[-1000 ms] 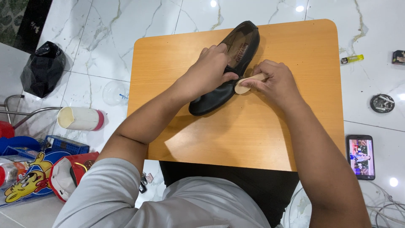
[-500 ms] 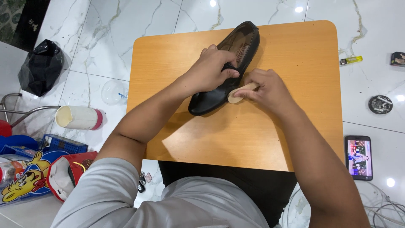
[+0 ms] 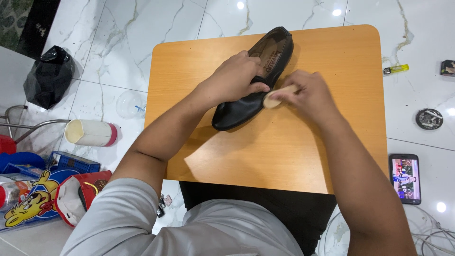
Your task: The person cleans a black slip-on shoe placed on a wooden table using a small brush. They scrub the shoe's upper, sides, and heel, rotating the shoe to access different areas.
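The black loafer lies diagonally on the desk, toe toward lower left; the left hand clamps its middle, the right hand presses a small wooden brush against its right side.

Landmark: orange worktop, sitting on a white marble floor.

Left of it: clear plastic lid just beside the edge, then a cream cylinder container with pink cap lying on its side. Black bag further left, well apart. Near the lower-left corner: blue basket, red-and-white cap, yellow cartoon bag.

Right of it: yellow lighter, small dark box at frame edge, round ashtray, phone with lit screen, white cables below the phone.
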